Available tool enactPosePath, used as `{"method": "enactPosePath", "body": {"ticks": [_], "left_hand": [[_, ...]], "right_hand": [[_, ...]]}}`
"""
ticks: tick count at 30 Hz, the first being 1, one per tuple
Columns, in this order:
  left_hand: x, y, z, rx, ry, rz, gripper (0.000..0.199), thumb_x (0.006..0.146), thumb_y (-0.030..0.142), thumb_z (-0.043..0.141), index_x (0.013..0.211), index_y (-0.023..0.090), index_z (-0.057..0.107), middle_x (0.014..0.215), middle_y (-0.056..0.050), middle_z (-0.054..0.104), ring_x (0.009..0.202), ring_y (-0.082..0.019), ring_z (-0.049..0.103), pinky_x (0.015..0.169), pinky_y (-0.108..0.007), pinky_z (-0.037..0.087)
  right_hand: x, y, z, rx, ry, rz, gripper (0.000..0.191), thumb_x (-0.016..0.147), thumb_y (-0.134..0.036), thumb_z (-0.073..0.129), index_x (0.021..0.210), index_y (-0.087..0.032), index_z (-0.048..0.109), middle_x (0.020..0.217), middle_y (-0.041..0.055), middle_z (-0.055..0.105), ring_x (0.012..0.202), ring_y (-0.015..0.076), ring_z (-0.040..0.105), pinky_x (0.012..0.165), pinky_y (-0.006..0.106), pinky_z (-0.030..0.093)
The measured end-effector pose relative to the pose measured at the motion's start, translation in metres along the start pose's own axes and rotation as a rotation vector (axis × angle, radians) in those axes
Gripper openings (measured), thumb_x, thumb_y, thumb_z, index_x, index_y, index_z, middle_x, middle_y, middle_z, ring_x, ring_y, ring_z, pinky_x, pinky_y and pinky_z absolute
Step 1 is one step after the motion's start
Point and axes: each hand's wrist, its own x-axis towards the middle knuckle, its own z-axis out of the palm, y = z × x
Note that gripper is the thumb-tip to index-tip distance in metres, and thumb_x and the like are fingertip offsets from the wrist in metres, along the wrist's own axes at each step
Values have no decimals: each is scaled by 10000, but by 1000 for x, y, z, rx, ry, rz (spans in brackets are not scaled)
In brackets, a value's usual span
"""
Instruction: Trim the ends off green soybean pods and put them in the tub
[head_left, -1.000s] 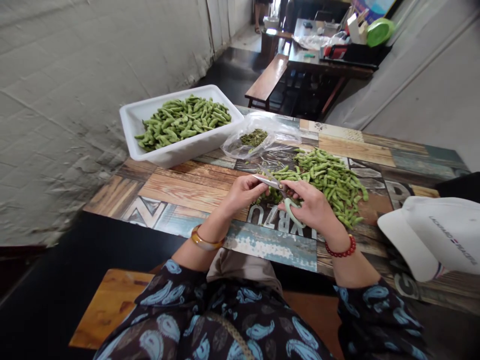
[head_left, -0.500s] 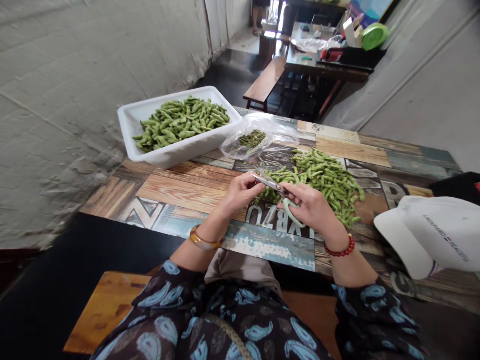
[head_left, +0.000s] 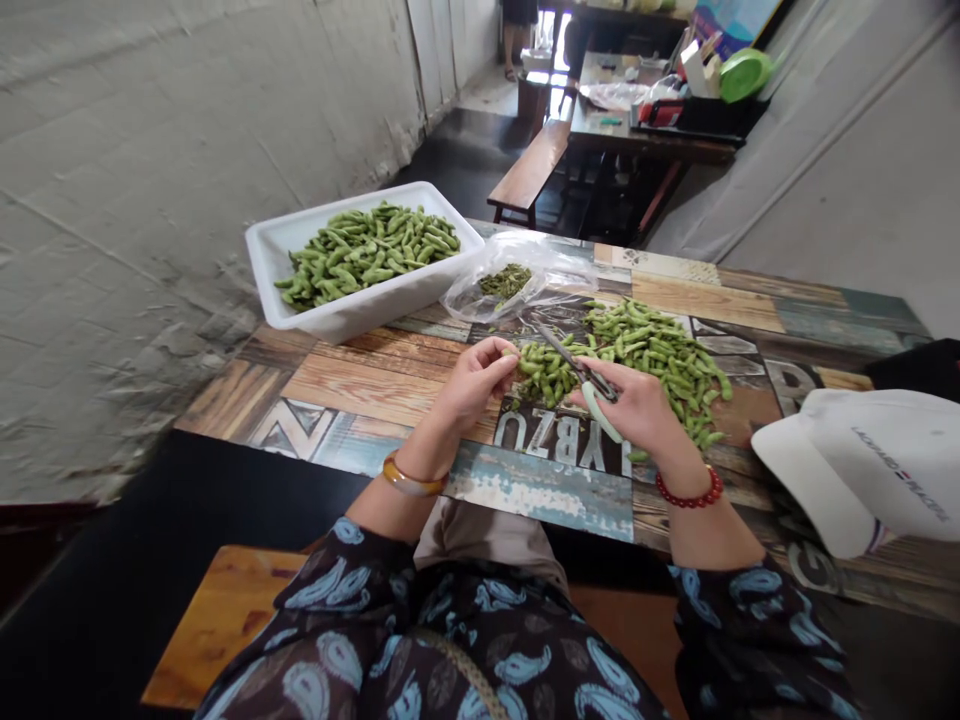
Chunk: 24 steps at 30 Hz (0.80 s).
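My right hand [head_left: 630, 402] is closed round scissors [head_left: 598, 408] with pale green handles, their blades pointing up and left over the pods. Thumb and fingers of my left hand [head_left: 478, 377] are pinched at the left edge of the small heap; a bit of green shows at the fingertips, mostly hidden. Green pods [head_left: 645, 350] lie loose on the patterned table [head_left: 360, 380], in a large heap on the right that joins a smaller one between my hands. A white tub [head_left: 360, 303] full of green pods [head_left: 375, 250] stands at the back left.
Behind the heap a clear plastic bag [head_left: 555, 262] holds small green scraps [head_left: 505, 282]. At the right lies a white cap [head_left: 862, 470]. Farther back are a bench [head_left: 531, 170] and another table [head_left: 652, 146] with a green bowl [head_left: 745, 75]. A person's legs show at the far top.
The scissors have moved away from my left fingertips, toward the right. My right hand has shifted slightly right, and my left hand stays pinched near the same spot.
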Motion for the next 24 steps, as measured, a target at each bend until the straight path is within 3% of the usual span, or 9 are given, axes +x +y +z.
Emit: {"method": "enactPosePath", "body": {"ticks": [4, 10, 18, 24], "left_hand": [[0, 4, -1, -175, -28, -67, 322, 682, 313, 793, 809, 162, 540, 702, 14, 634, 508, -61, 533, 459, -170, 380], [0, 1, 0, -219, -64, -71, 363, 667, 306, 807, 941, 126, 651, 749, -9, 659, 575, -88, 593, 504, -197, 446], [1, -7, -1, -62, -85, -33, 363, 699, 416, 797, 901, 132, 695, 598, 34, 548, 480, -42, 409, 446, -183, 246], [-2, -2, 1, 4, -60, -35, 259, 758, 392, 720, 809, 156, 628, 609, 36, 542, 483, -48, 412, 455, -182, 262]], "right_hand": [[0, 2, 2, -21, 24, -8, 463, 820, -409, 725, 1240, -221, 675, 1087, 94, 739, 909, 252, 705, 832, 385, 577], [-1, -1, 6, -49, -87, -80, 543, 823, -413, 736, 1314, -230, 596, 1092, 78, 688, 779, 199, 644, 785, 363, 572], [-2, -9, 4, -175, -133, -135, 548, 841, -449, 721, 1315, -205, 595, 1007, 89, 681, 872, 251, 652, 804, 388, 561], [-2, -10, 3, -166, -116, -155, 546, 842, -437, 719, 1307, -177, 600, 1011, 102, 663, 903, 261, 647, 826, 400, 561]]}}
